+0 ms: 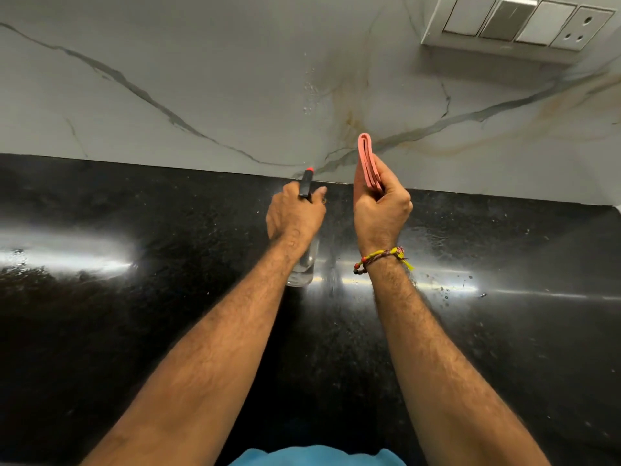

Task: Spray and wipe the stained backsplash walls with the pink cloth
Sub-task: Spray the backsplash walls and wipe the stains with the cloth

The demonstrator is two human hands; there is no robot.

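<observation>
1. The left hand (295,213) holds the spray bottle (304,260). Its fingers are wrapped tight round the neck, near the trigger. The red tip (309,169) points at the wall (201,79).
2. The right hand (381,206) holds the pink cloth (368,159). The cloth is folded flat and stands up on its edge. The fingers and thumb pinch its lower part. The cloth is near the wall, but I cannot tell if it touches.
3. Both hands are up over the black bench (134,331), close to where it meets the wall.
4. Some drops (311,89) of spray sit on the wall above the bottle. So I think the spraying has started here.
5. Brown stains (349,119) show beside the drops, and more run off to the right under the switch plate (517,21). They look dirty, not wiped.
6. So most of the job looks left: maybe spray more, then rub the stains away with the cloth.
7. The bench has wet spots (447,292) on the right too.
</observation>
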